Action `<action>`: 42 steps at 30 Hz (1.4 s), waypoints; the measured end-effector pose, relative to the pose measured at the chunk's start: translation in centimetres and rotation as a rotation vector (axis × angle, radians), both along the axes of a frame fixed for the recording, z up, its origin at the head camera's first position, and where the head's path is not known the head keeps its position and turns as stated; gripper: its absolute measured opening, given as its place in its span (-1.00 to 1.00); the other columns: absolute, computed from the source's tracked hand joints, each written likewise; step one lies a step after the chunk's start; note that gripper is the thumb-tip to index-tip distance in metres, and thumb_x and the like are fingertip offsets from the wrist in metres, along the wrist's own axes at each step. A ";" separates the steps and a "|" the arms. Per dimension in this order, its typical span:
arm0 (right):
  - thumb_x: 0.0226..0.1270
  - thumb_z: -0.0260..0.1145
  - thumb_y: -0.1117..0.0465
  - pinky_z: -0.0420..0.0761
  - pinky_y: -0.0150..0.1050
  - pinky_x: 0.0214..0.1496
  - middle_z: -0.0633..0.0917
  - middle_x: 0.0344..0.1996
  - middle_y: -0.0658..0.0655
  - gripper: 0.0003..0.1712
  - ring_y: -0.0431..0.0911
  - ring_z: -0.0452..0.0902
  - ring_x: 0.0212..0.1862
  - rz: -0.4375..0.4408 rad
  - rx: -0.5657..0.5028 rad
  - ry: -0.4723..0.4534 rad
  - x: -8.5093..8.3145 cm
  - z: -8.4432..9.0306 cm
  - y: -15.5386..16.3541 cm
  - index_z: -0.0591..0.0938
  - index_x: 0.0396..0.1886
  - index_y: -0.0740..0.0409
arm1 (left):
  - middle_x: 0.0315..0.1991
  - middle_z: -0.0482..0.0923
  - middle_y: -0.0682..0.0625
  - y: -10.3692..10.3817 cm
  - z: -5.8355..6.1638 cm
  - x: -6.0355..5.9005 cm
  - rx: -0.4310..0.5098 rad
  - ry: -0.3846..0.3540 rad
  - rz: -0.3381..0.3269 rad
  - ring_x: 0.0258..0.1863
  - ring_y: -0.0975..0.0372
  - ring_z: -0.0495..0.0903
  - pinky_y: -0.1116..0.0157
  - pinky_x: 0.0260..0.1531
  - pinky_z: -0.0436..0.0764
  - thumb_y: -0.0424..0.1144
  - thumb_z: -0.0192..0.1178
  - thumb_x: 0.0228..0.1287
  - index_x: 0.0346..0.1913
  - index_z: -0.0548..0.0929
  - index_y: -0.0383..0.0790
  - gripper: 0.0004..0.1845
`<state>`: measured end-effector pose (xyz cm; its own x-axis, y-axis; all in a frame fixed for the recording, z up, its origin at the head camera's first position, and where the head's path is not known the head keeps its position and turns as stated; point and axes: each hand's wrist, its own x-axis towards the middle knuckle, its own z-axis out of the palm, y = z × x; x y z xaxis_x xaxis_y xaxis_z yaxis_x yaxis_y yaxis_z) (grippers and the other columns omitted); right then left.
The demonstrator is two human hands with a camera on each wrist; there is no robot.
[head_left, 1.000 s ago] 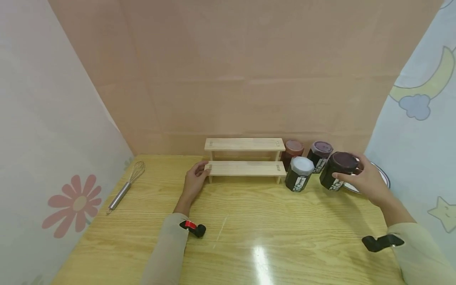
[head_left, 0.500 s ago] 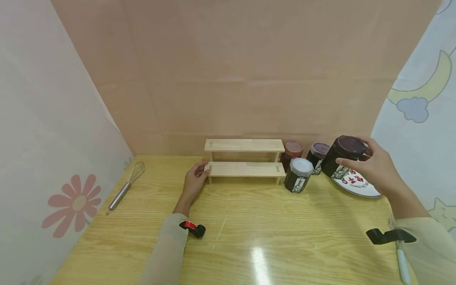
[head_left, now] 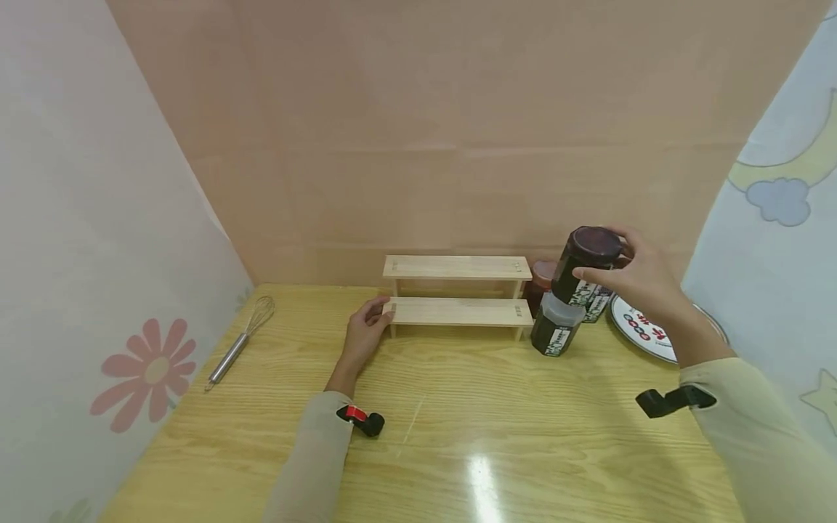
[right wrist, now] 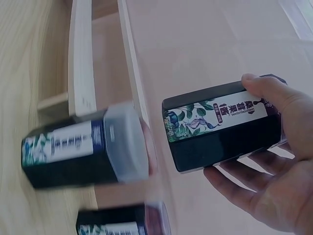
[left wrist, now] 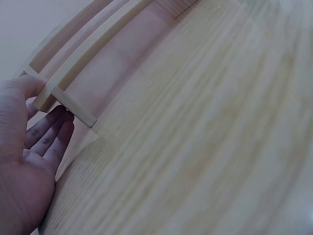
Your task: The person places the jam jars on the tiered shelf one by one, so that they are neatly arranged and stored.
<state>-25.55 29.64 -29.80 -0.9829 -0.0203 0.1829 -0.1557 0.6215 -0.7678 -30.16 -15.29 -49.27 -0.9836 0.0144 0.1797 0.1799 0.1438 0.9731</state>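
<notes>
My right hand [head_left: 644,283] grips a dark jam jar [head_left: 588,250] with a deep purple lid, thumb on one side and fingers on the other. It is raised and overlaps a white-lidded jar [head_left: 556,330] in the head view. In the right wrist view, the held jar [right wrist: 220,129] shows a printed fruit label, apart from the white-lidded jar [right wrist: 83,152]. My left hand [head_left: 366,327] pinches the left end of the two-tier wooden shelf [head_left: 458,311] at its lower board. The left wrist view shows the thumb over that board [left wrist: 88,54] and fingers below it.
Behind the white-lidded jar stand a red-lidded jar [head_left: 542,276] and another dark jar [head_left: 598,305], partly hidden. A printed plate [head_left: 621,317] lies at the right, partly under my forearm. A whisk [head_left: 237,352] rests on the left of the wooden table [head_left: 418,436].
The right hand has lifted the dark jar from beside the plate, then carried it left to above the white-lidded jar. The left hand keeps its hold on the shelf.
</notes>
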 end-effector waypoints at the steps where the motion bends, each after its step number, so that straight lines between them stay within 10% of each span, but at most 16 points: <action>1: 0.29 0.54 -0.02 0.62 -0.57 -0.13 0.47 0.34 0.18 0.11 -0.48 0.48 0.02 0.008 -0.009 -0.004 -0.4 0.0 -0.5 0.09 0.66 0.00 | 0.31 0.55 -0.15 0.0 0.0 0.0 0.003 0.000 -0.001 0.34 0.01 0.53 0.04 0.38 0.54 -0.22 0.26 0.49 0.33 0.59 -0.13 -0.60; 7: 0.27 0.55 -0.04 0.63 -0.54 -0.13 0.48 0.39 0.29 0.16 -0.01 0.55 0.25 0.054 -0.040 -0.019 -2.5 -0.1 -2.9 0.05 0.68 -0.01 | 0.30 0.56 -0.15 0.6 -0.2 -0.2 -0.005 0.016 0.013 0.33 0.01 0.53 0.08 0.35 0.57 -0.22 0.27 0.48 0.31 0.61 -0.14 -0.60; 13: 0.27 0.56 0.05 0.82 -0.08 -0.22 0.47 0.38 0.29 0.14 -0.06 0.63 0.11 0.122 -0.155 -0.046 -3.6 -0.4 -5.4 0.06 0.67 -0.03 | 0.34 0.55 -0.15 1.1 -0.1 0.0 -0.002 0.019 0.020 0.34 0.00 0.52 0.03 0.38 0.54 -0.21 0.27 0.49 0.31 0.61 -0.16 -0.60; 18: 0.26 0.57 0.02 0.68 -0.33 -0.10 0.41 0.46 0.26 0.16 0.15 0.48 0.36 0.125 -0.122 -0.044 -4.5 -0.2 -7.3 0.06 0.68 -0.03 | 0.39 0.51 -0.09 1.3 -0.1 0.0 0.004 0.007 0.018 0.37 0.04 0.50 0.03 0.40 0.52 -0.18 0.27 0.49 0.30 0.62 -0.11 -0.61; 26: 0.22 0.58 0.03 0.50 0.11 0.38 0.36 0.51 0.29 0.18 0.20 0.38 0.48 0.147 -0.148 -0.039 -6.3 -0.3 -10.7 0.07 0.67 0.04 | 0.41 0.49 -0.12 1.3 0.3 0.2 -0.011 0.012 0.025 0.39 0.01 0.48 0.02 0.41 0.51 -0.20 0.27 0.48 0.32 0.60 -0.14 -0.59; 42: 0.20 0.58 0.09 0.45 0.21 0.45 0.37 0.45 0.32 0.11 0.24 0.37 0.45 0.184 -0.186 -0.049 -8.8 -1.2 -16.3 0.15 0.63 0.09 | 0.32 0.56 -0.12 1.6 0.2 0.6 -0.027 0.005 0.016 0.29 0.04 0.56 0.05 0.34 0.56 -0.20 0.29 0.47 0.30 0.62 -0.09 -0.60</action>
